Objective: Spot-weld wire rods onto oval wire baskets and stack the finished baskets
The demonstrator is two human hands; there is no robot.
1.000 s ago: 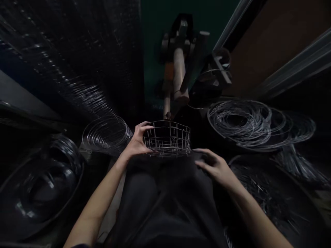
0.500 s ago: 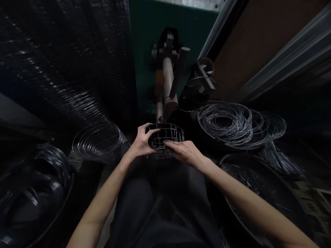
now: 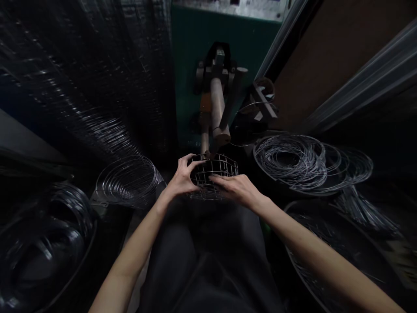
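A small round wire basket rests on my lap, just under the tip of a machine's brown arm. My left hand grips the basket's left rim, fingers curled over the top wire. My right hand lies over the basket's front right side, fingers wrapped on its wires. Both forearms reach in from the bottom of the view.
A green machine stands straight ahead. Loose wire rings pile up at the right, above a dark tub of short wires. A stack of wire hoops lies at the left, beside a dark round bin.
My right hand came in from the right side of my lap and closed on the basket's front. The left hand kept its hold on the rim.
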